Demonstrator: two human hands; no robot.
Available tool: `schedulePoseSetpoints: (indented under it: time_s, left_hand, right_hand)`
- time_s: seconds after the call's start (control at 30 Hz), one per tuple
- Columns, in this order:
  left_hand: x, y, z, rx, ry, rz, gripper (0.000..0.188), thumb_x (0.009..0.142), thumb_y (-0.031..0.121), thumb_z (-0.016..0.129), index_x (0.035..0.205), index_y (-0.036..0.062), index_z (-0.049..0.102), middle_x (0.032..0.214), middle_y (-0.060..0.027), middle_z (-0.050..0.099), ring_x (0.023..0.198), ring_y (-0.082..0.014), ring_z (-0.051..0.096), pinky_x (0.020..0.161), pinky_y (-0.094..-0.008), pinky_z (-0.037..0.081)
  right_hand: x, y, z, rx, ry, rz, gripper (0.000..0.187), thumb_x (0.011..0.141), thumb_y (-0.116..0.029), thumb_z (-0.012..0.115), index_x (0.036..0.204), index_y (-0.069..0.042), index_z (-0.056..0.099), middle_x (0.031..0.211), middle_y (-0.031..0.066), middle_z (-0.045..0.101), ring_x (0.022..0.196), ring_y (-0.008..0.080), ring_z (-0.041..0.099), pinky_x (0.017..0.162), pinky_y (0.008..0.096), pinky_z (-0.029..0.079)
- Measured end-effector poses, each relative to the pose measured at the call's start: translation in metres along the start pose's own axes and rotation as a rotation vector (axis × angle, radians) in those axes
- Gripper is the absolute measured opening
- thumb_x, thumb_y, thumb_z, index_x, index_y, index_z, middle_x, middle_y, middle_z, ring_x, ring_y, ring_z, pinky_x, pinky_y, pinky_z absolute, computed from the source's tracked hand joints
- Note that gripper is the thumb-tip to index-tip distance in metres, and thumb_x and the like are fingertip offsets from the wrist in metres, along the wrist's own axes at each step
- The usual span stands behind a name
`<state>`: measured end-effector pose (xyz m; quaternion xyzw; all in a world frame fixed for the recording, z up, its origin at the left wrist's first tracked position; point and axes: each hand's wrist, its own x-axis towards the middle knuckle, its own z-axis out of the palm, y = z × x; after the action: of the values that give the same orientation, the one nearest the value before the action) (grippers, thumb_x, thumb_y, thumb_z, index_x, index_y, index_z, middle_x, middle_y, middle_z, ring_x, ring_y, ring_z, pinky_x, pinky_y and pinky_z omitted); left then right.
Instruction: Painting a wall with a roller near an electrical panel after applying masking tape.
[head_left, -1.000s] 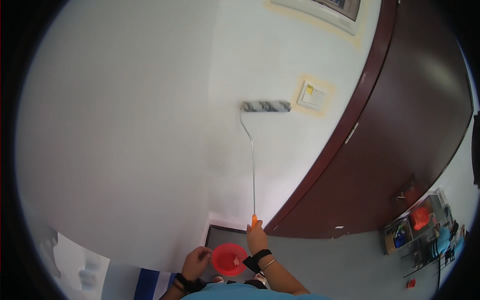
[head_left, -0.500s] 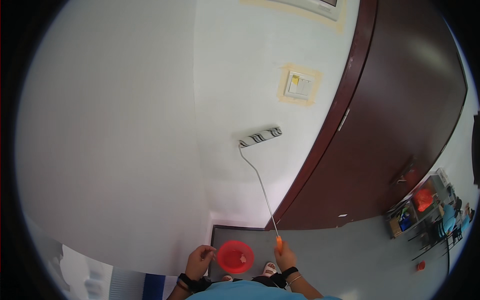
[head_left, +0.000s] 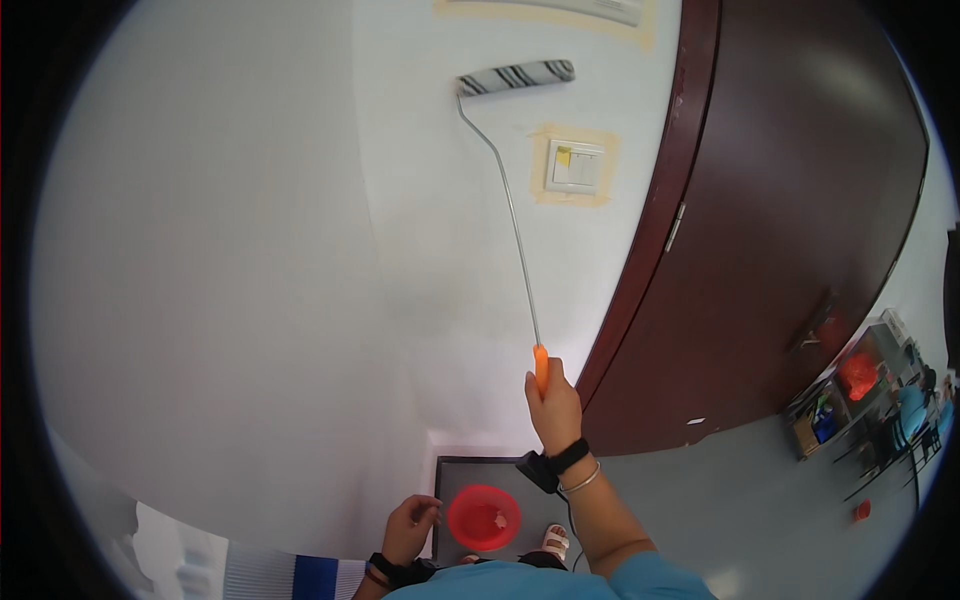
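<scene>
A: Start at the left side.
B: A pale wall [head_left: 220, 250] fills the left of the frame. At the lower left edge, a blue-and-white striped item [head_left: 315, 577] is partly in view.

A: The left hand?
B: Left hand [head_left: 410, 528], lower centre-left, fingers loosely curled, nothing seen in it. Whether thumb and fingertips meet, I cannot tell. It is just beside a red basin [head_left: 462, 520], which stands on the grey floor [head_left: 700, 520] with a small pale piece inside.

A: Position of the paint roller?
B: Paint roller [head_left: 516, 77]: its striped sleeve lies at upper centre, slightly tilted, right end higher, over the white wall section. Contact with the surface cannot be confirmed. The thin metal rod runs down to an orange handle [head_left: 541, 362].

A: And the right hand?
B: Right hand [head_left: 557, 408], centre to lower centre, clamped around that handle.

A: Further right?
B: A white switch plate [head_left: 575, 167] bordered by masking tape [head_left: 538, 172], below the sleeve. Next, a dark red door [head_left: 800, 180]; at far lower right, a red bag [head_left: 858, 376].
</scene>
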<state>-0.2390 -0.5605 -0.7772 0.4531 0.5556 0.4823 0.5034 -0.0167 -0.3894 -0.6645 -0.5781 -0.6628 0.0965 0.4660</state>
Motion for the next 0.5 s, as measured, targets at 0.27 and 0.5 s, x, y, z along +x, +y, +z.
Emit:
schedulePoseSetpoints:
  time_s: [0.27, 0.5]
  left_hand:
    - [-0.005, 0.004, -0.002, 0.039, 0.012, -0.035, 0.014, 0.092, 0.005, 0.053, 0.103, -0.0021, 0.059, 0.081, -0.0064, 0.063, 0.075, -0.0134, 0.061, 0.073, -0.0265, 0.050]
    - [-0.002, -0.005, -0.003, 0.054, -0.042, -0.023, 0.014, 0.092, 0.006, 0.054, 0.103, -0.0004, 0.060, 0.080, -0.0056, 0.063, 0.075, -0.0128, 0.061, 0.072, -0.0257, 0.050]
  right_hand:
    - [-0.032, 0.024, 0.034, -0.026, -0.155, 0.105, 0.024, 0.093, -0.023, 0.054, 0.099, -0.002, 0.044, 0.067, 0.0204, 0.061, 0.061, 0.0405, 0.061, 0.053, 0.0477, 0.048]
    - [-0.080, 0.058, 0.038, -0.207, -0.253, 0.177, 0.024, 0.092, -0.026, 0.054, 0.099, -0.005, 0.044, 0.069, 0.0194, 0.062, 0.064, 0.0402, 0.063, 0.056, 0.0508, 0.050]
